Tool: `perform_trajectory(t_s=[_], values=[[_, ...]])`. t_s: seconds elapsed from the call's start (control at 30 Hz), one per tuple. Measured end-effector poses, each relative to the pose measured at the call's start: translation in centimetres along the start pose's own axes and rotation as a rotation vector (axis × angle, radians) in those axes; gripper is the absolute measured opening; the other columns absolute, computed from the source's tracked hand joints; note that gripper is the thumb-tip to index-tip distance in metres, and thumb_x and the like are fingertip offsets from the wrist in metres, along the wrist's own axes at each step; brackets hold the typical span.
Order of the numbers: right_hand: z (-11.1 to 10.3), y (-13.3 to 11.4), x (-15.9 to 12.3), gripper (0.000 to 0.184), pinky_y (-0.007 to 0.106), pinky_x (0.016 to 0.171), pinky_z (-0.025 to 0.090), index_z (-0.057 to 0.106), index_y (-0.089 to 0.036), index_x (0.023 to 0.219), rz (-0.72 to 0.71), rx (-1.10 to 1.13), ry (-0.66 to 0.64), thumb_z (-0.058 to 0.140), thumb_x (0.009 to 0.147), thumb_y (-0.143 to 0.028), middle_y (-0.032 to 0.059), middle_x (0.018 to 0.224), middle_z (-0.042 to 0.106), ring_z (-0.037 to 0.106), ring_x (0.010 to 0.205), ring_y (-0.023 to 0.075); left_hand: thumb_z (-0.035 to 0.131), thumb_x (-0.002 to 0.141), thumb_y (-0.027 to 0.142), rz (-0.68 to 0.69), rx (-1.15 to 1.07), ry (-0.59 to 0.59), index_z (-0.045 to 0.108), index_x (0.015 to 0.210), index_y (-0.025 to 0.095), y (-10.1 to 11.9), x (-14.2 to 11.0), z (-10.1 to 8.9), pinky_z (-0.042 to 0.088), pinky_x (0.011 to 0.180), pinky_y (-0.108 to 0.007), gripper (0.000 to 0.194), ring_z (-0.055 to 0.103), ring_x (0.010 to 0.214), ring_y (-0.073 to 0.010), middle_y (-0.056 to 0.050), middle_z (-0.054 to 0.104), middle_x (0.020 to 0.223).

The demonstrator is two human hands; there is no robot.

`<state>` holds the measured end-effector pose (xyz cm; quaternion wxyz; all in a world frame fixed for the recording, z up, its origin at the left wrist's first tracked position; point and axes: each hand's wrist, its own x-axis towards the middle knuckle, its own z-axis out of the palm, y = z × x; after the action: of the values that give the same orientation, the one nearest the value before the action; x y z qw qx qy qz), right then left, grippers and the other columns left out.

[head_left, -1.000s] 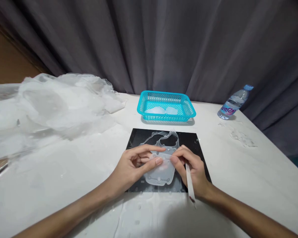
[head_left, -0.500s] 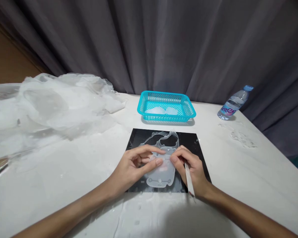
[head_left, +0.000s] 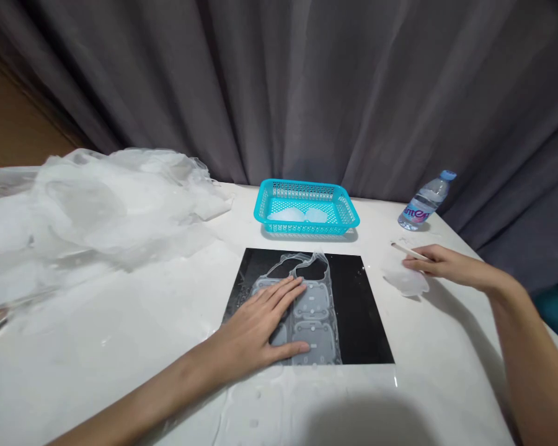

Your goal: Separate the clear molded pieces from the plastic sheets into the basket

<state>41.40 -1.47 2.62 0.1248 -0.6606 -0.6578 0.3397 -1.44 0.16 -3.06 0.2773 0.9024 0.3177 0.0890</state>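
My left hand (head_left: pixel 265 319) lies flat with fingers spread, pressing on a translucent silicone-like sheet (head_left: pixel 312 341) moulded with rounded rectangular panels. The sheet lies over a black mat (head_left: pixel 358 310), and its lower end runs onto the table toward me. Cut-out loops of thin film stand at its far edge. Off to the right of the mat, my right hand (head_left: pixel 434 263) is closed on a slim white stick-shaped tool (head_left: pixel 411 251), its dark tip pointing left. Just below these fingers is a loose translucent piece (head_left: pixel 407 282); whether they still touch it I cannot tell.
A turquoise basket (head_left: pixel 307 227) holding a few translucent pieces stands behind the mat. A water bottle (head_left: pixel 423 204) is at the back right. A large heap of crumpled translucent sheets (head_left: pixel 102 204) covers the left side. A grey curtain (head_left: pixel 307 93) hangs behind the white table (head_left: pixel 167 310).
My right hand has moved from the sheet out to the right, with the white tool and a translucent piece. My left hand has gone from pinching a panel to lying flat on the sheet.
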Motion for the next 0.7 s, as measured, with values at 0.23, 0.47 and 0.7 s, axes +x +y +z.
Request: perform_trajectory(t_s=[0.23, 0.47, 0.7], values=[[-1.4, 8.0, -0.2, 0.058, 0.032, 0.064, 0.042, 0.061, -0.021, 0.060, 0.201, -0.178, -0.023, 0.064, 0.076, -0.076, 0.0039, 0.065, 0.060, 0.054, 0.066, 0.0202, 0.058, 0.094, 0.072, 0.053, 0.111, 0.031, 0.026, 0.168, 0.027, -1.2, 0.6, 0.5, 0.032, 0.126, -0.051, 0.092, 0.035, 0.156, -0.0349, -0.011, 0.033, 0.171], [0.2, 4.3, -0.1, 0.057, 0.033, 0.057, 0.031, 0.056, -0.023, 0.060, 0.149, -0.418, 0.507, 0.051, 0.091, -0.070, 0.0050, 0.056, 0.056, 0.049, 0.055, 0.0191, 0.059, 0.092, 0.074, 0.071, 0.118, 0.059, 0.027, 0.167, 0.029, -2.1, 1.7, 0.3, 0.031, 0.127, -0.051, 0.093, 0.035, 0.156, -0.0341, -0.009, 0.034, 0.171], [9.9, -5.0, 0.5, 0.041, 0.039, 0.092, 0.053, 0.072, -0.023, 0.102, -0.595, -0.045, 0.398, 0.038, 0.111, -0.044, 0.0079, 0.105, 0.075, 0.069, 0.099, 0.0227, 0.052, 0.095, 0.075, 0.024, 0.217, 0.061, 0.028, 0.167, 0.021, -1.5, 2.1, -0.1, 0.028, 0.128, -0.054, 0.093, 0.029, 0.159, -0.0340, -0.012, 0.032, 0.172]])
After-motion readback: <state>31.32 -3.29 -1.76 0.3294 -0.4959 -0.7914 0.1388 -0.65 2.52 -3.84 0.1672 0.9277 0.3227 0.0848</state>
